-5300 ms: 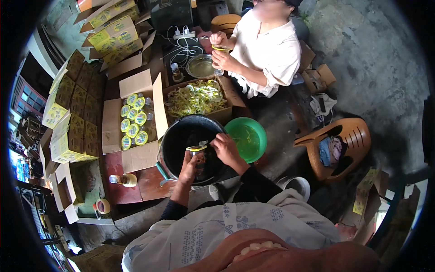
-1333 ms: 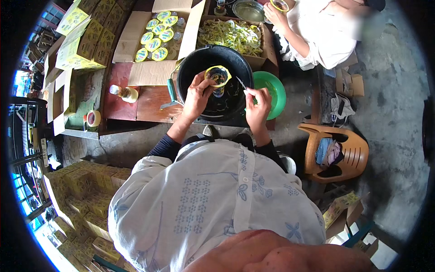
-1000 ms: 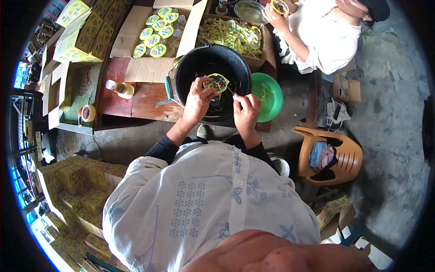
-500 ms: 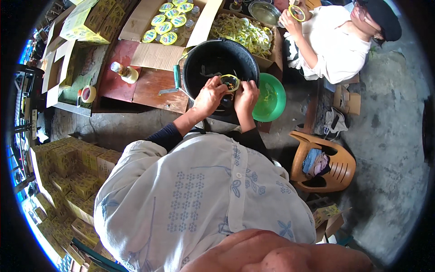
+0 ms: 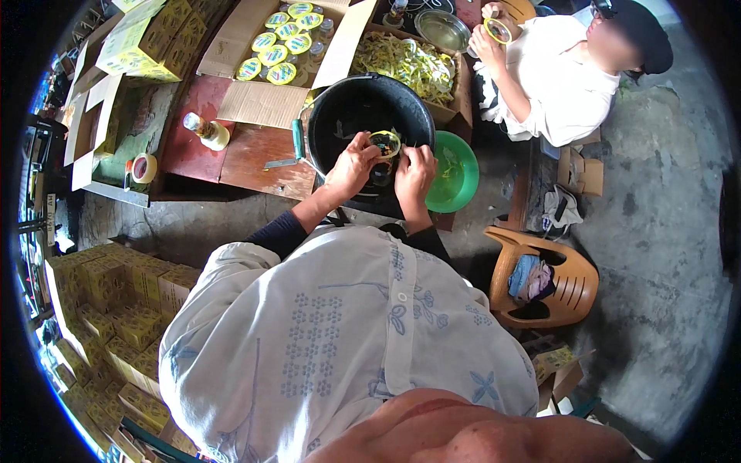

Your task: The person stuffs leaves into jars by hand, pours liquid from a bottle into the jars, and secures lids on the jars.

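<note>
Both hands at upper centre: left hand (image 5: 351,166) and right hand (image 5: 414,171) pinch a small round jar (image 5: 384,144), yellow-green rim, dark inside, over black bucket (image 5: 370,123). Green bowl (image 5: 455,174) right. Box of yellow-lidded jars (image 5: 278,46) upper left on surface (image 5: 231,150).

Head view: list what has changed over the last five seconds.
Both hands rose from deep inside the black bucket to its near rim. The left hand and right hand now hold a small yellow-rimmed jar between them. The green bowl and the open carton of jars stayed put.
</note>
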`<action>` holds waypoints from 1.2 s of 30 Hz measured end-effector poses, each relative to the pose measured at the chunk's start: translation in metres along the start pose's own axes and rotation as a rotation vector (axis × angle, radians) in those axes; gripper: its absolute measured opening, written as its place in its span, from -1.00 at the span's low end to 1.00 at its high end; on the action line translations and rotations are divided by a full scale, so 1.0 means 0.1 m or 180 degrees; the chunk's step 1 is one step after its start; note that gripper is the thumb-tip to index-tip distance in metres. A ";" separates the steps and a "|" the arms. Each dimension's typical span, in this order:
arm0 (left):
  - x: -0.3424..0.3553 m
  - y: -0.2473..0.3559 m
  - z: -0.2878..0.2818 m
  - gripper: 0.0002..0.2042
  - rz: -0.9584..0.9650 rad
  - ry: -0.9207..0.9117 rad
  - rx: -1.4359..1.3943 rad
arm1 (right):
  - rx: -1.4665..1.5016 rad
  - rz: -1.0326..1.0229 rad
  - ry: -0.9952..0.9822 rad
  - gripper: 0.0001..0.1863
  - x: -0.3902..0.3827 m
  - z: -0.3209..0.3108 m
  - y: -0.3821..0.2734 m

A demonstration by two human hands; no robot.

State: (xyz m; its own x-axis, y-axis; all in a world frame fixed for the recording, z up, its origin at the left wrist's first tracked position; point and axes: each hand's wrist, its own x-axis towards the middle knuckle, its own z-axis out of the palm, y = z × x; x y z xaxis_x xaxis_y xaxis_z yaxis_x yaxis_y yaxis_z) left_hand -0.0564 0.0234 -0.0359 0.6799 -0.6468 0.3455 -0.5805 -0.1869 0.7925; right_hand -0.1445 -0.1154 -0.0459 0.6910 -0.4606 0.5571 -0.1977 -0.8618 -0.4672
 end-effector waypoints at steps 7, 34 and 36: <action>0.02 -0.15 0.05 -0.86 0.0005 0.0191 -0.0150 | 0.0582 0.0305 0.0344 -0.87 -0.06 -0.08 -0.03; 0.03 -0.11 -0.03 -0.91 0.0020 0.0172 -0.0200 | 0.0275 0.1269 0.0535 -0.93 -0.15 -0.19 1.03; 0.07 -0.05 -0.04 -0.92 0.0080 0.0067 -0.0167 | -0.0156 0.1378 0.0353 -0.94 -0.42 -0.04 1.49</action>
State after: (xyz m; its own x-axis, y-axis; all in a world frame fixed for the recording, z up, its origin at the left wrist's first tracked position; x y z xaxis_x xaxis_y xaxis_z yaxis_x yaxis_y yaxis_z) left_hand -0.0471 0.0231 -0.0349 0.6751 -0.6349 0.3756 -0.5735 -0.1315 0.8086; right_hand -0.2059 -0.2258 -0.1362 0.4593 -0.7987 0.3888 -0.4869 -0.5924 -0.6419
